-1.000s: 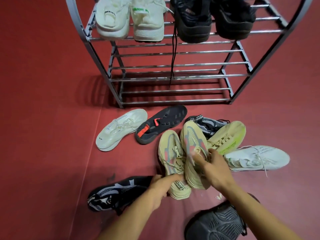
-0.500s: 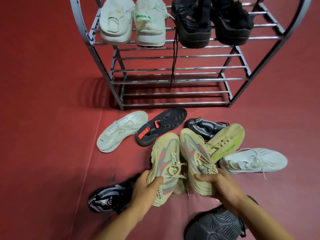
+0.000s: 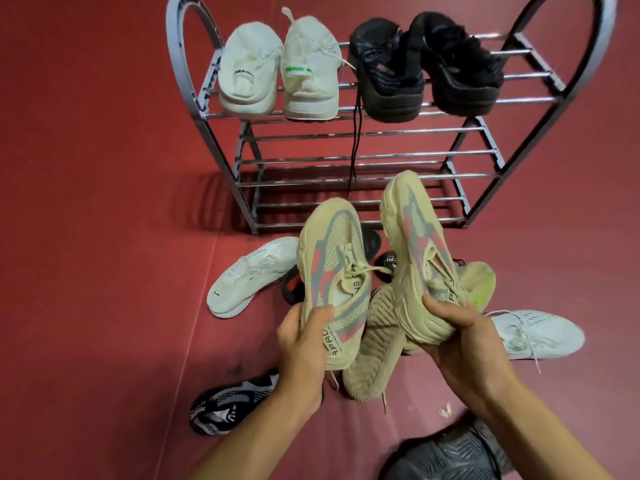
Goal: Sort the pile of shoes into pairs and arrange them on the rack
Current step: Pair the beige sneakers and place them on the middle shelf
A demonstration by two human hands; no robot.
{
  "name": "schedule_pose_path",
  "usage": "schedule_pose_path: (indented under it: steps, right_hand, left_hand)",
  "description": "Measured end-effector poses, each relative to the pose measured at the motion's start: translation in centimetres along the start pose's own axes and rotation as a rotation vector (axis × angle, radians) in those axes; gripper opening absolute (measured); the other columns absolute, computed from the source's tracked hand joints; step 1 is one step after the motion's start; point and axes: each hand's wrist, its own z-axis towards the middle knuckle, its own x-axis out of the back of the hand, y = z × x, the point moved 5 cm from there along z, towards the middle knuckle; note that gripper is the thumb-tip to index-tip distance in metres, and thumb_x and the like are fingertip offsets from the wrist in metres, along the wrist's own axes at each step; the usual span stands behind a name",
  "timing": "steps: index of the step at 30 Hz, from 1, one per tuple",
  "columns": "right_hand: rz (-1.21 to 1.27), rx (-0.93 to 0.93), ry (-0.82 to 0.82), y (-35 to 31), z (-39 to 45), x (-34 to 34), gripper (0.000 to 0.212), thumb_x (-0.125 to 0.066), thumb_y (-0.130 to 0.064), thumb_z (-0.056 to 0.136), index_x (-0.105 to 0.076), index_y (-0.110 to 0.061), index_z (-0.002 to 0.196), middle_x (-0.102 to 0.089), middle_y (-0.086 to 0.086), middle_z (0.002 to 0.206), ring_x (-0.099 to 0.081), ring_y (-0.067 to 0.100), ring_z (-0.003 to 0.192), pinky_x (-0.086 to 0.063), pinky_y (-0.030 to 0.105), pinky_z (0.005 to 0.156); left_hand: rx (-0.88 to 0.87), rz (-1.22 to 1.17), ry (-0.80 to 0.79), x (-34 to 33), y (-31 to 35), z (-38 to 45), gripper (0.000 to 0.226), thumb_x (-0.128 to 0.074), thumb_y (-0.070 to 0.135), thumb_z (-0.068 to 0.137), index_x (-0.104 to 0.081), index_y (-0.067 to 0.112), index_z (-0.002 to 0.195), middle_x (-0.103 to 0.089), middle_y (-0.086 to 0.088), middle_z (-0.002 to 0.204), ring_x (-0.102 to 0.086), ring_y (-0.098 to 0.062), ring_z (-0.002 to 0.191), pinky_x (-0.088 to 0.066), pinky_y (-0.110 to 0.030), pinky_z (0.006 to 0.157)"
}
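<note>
Sorting is well along and a matched pair is now in hand — the left beige sneaker (image 3: 332, 271) is gripped at its heel by the left hand (image 3: 304, 344), fingers wrapped around the back, and the right beige sneaker (image 3: 415, 258) is clasped the same way by the right hand (image 3: 460, 337), thumb pressed on the collar. Both are held clear of the red floor (image 3: 104, 237), toes pointed toward the metal shoe rack (image 3: 346, 157). The top shelf is already taken by a white pair (image 3: 280, 71) and a black pair (image 3: 426, 67), so placement is judged to be the step in hand, and one of the lower tiers is the likely target. The next move calls for both sneakers to be carried forward side by side, levelled, and set on the bars with heels outward. A black lace (image 3: 355, 147) dangles from the top shelf across the lower openings and could be snagged. The arched side frames limit the width — the middle is open. Left on the floor are a white sneaker (image 3: 249, 275), a second white sneaker (image 3: 540, 334), a tan knit shoe (image 3: 374, 344), a black-and-white shoe (image 3: 225, 407) and others partly hidden.
</note>
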Motion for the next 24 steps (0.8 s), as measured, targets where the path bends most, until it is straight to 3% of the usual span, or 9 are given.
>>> schedule_pose_path:
  steps: [2, 5, 9, 11, 14, 16, 19, 22, 24]
  right_hand:
    - [-0.129, -0.017, 0.007, -0.8, 0.6, -0.7, 0.048, -0.068, -0.009, 0.079, -0.063, -0.016, 0.127, -0.073, 0.01, 0.117, -0.071, 0.027, 0.1, -0.059, 0.041, 0.076]
    - [-0.231, -0.05, 0.01, -1.7, 1.2, -1.1, 0.05, -0.07, -0.005, 0.081, -0.061, -0.02, 0.128, -0.072, 0.009, 0.12, -0.07, 0.032, 0.109, -0.056, 0.055, 0.091]
    - [-0.148, -0.045, -0.014, -3.3, 0.8, -1.2, 0.047, -0.063, -0.002, 0.078, -0.065, -0.013, 0.123, -0.073, 0.011, 0.117, -0.07, 0.032, 0.105, -0.057, 0.048, 0.085]
    - [-0.045, -0.039, 0.02, -4.6, 0.1, -0.6, 0.031, -0.054, -0.006, 0.079, -0.069, -0.006, 0.106, -0.073, 0.01, 0.102, -0.069, 0.03, 0.085, -0.057, 0.034, 0.067]
    - [0.022, -0.006, 0.148, -6.0, -1.2, 1.8, 0.018, -0.048, -0.008, 0.075, -0.061, -0.01, 0.087, -0.06, 0.008, 0.076, -0.054, 0.021, 0.055, -0.038, 0.018, 0.036]
    - [0.029, 0.014, 0.185, -6.1, -2.0, 2.7, 0.03, -0.048, -0.009, 0.065, -0.064, -0.006, 0.091, -0.065, 0.009, 0.075, -0.056, 0.021, 0.056, -0.042, 0.017, 0.038]
    - [0.019, 0.001, 0.199, -5.3, -2.2, 3.2, 0.058, -0.05, -0.005, 0.062, -0.061, -0.006, 0.118, -0.067, 0.012, 0.096, -0.057, 0.027, 0.076, -0.046, 0.032, 0.061]
    - [0.031, 0.01, 0.302, -5.4, -2.1, 3.5, 0.045, -0.045, 0.003, 0.083, -0.057, -0.025, 0.116, -0.07, 0.01, 0.093, -0.059, 0.026, 0.073, -0.044, 0.037, 0.067]
    - [0.08, 0.018, 0.359, -5.9, -2.6, 4.1, 0.029, -0.042, 0.003, 0.086, -0.059, -0.013, 0.103, -0.062, 0.014, 0.086, -0.057, 0.027, 0.069, -0.051, 0.036, 0.058]
  left_hand:
    - [0.006, -0.037, -0.001, -1.1, 1.1, 0.5, 0.02, -0.063, 0.005, 0.089, -0.073, 0.009, 0.106, -0.078, -0.012, 0.1, -0.075, -0.027, 0.092, -0.059, -0.035, 0.076]
    - [-0.005, -0.059, 0.045, -1.6, 2.5, 2.2, 0.021, -0.067, 0.008, 0.085, -0.076, 0.014, 0.103, -0.079, -0.009, 0.099, -0.075, -0.029, 0.094, -0.058, -0.037, 0.08]
    - [-0.036, 0.056, 0.024, -0.4, 3.7, 4.1, 0.022, -0.071, 0.017, 0.078, -0.077, 0.014, 0.1, -0.079, -0.007, 0.101, -0.074, -0.03, 0.099, -0.058, -0.044, 0.091]
    - [-0.057, 0.103, 0.016, 0.6, 4.3, 4.5, 0.014, -0.069, 0.013, 0.083, -0.075, 0.012, 0.096, -0.079, -0.007, 0.097, -0.074, -0.027, 0.093, -0.057, -0.039, 0.084]
    - [-0.043, 0.082, 0.104, 3.0, 4.6, 5.9, 0.007, -0.068, 0.012, 0.084, -0.073, 0.012, 0.09, -0.077, -0.006, 0.089, -0.071, -0.024, 0.084, -0.054, -0.034, 0.076]
    - [-0.011, 0.047, 0.17, 4.7, 4.8, 7.0, 0.009, -0.07, 0.018, 0.08, -0.071, 0.013, 0.087, -0.073, -0.007, 0.086, -0.067, -0.025, 0.082, -0.052, -0.038, 0.077]
    - [0.013, 0.082, 0.137, 5.4, 4.7, 7.1, 0.01, -0.072, 0.017, 0.08, -0.074, 0.011, 0.089, -0.076, -0.006, 0.086, -0.07, -0.027, 0.081, -0.054, -0.04, 0.08]
    - [0.042, 0.039, 0.135, 4.8, 4.4, 7.1, 0.013, -0.073, 0.016, 0.08, -0.076, 0.011, 0.092, -0.079, -0.013, 0.094, -0.073, -0.033, 0.091, -0.056, -0.046, 0.09]
    - [0.057, -0.026, 0.191, 4.9, 5.1, 8.0, 0.017, -0.075, 0.023, 0.073, -0.075, 0.014, 0.087, -0.077, -0.015, 0.098, -0.071, -0.039, 0.102, -0.054, -0.054, 0.097]
